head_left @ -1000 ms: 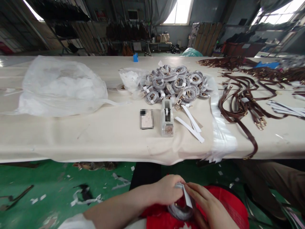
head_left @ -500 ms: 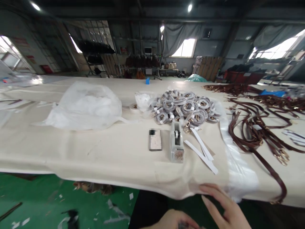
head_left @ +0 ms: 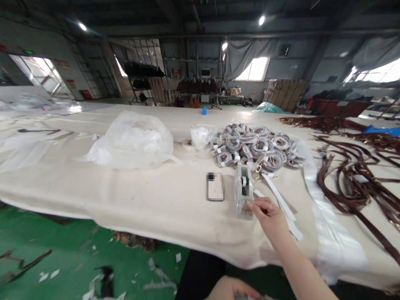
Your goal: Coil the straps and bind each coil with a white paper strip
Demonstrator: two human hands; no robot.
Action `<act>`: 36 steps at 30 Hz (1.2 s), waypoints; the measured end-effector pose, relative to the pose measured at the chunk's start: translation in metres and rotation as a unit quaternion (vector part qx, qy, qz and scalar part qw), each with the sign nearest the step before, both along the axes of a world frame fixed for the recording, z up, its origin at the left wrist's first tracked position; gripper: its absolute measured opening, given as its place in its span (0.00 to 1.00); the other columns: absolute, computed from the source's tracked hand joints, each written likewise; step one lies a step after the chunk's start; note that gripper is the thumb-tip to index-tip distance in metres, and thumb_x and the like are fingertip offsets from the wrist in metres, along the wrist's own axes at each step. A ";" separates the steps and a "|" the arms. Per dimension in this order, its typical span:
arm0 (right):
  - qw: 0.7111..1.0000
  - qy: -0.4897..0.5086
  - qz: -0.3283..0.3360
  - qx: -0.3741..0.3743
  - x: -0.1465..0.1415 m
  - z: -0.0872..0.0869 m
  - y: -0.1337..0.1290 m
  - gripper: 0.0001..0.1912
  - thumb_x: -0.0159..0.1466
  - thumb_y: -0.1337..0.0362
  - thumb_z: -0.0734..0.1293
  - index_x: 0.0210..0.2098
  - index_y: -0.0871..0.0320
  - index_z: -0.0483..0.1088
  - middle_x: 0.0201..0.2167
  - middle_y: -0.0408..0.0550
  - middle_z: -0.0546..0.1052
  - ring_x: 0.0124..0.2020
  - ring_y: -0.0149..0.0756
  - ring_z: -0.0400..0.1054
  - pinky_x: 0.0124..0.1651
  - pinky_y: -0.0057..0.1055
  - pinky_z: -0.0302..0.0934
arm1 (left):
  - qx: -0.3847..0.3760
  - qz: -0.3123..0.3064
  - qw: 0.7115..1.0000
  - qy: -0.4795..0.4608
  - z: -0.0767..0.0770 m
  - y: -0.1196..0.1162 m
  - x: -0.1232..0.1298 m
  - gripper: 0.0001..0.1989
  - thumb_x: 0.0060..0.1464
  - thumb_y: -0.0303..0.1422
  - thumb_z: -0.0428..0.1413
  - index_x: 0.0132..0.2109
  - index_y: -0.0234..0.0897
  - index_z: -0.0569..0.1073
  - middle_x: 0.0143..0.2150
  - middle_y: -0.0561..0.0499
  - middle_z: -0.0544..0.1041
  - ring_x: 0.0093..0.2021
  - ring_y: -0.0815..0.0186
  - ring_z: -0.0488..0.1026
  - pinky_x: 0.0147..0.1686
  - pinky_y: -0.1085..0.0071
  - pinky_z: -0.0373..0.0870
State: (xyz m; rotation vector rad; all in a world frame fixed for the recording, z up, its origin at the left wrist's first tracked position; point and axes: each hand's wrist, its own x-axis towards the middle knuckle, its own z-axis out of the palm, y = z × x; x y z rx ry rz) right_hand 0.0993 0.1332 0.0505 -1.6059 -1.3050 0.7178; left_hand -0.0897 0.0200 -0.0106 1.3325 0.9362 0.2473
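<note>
My right hand (head_left: 268, 212) reaches over the table edge, thumb and fingertips pinched at the near, cutting end of a tape dispenser (head_left: 242, 193). The pinched tape itself is too small to make out clearly. At the bottom edge of the view, my left hand (head_left: 229, 288) is closed round a grey piece (head_left: 242, 296) that looks like a strap, mostly cut off by the frame. Beyond the dispenser lies a pile of coiled grey straps (head_left: 259, 146) with metal clasps and white bands. White paper strips (head_left: 281, 198) lie right of the dispenser, partly under my right forearm.
A phone-like object (head_left: 215, 186), blurred out, lies left of the dispenser. Farther left are a puffed clear plastic bag (head_left: 137, 141) and a tape roll (head_left: 188, 144). Brown straps (head_left: 346, 183) spread at the right. The cloth-covered table (head_left: 140, 200) drops to a green floor.
My right hand has moved from the table's front edge forward and left to the dispenser, its fingers closing to a pinch. My left hand stays low. The view has shifted slightly left.
</note>
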 end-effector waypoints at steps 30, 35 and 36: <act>0.953 0.208 0.086 -0.203 0.062 -0.014 -0.195 0.23 0.62 0.43 0.66 0.29 0.58 0.70 0.19 0.38 0.64 0.22 0.29 0.54 0.27 0.28 0.52 | 0.712 -0.116 0.692 0.004 0.036 -0.038 0.009 0.08 0.63 0.31 0.52 0.49 0.39 0.71 0.32 0.53 0.74 0.28 0.68 0.72 0.28 0.73 0.70; 0.943 0.032 0.235 -0.235 0.069 0.033 -0.202 0.18 0.69 0.55 0.61 0.26 0.57 0.65 0.24 0.39 0.66 0.28 0.30 0.57 0.31 0.26 0.54 | 0.772 -0.102 0.614 -0.132 0.046 -0.041 0.016 0.08 0.60 0.30 0.55 0.45 0.37 0.74 0.26 0.57 0.65 0.25 0.69 0.68 0.26 0.71 0.70; 0.933 -0.008 0.272 -0.235 0.070 0.040 -0.201 0.15 0.68 0.60 0.61 0.26 0.57 0.65 0.25 0.39 0.67 0.28 0.30 0.58 0.31 0.25 0.54 | 0.771 -0.105 0.610 -0.149 0.047 -0.041 0.018 0.08 0.59 0.31 0.55 0.45 0.36 0.74 0.26 0.56 0.65 0.25 0.69 0.68 0.26 0.71 0.70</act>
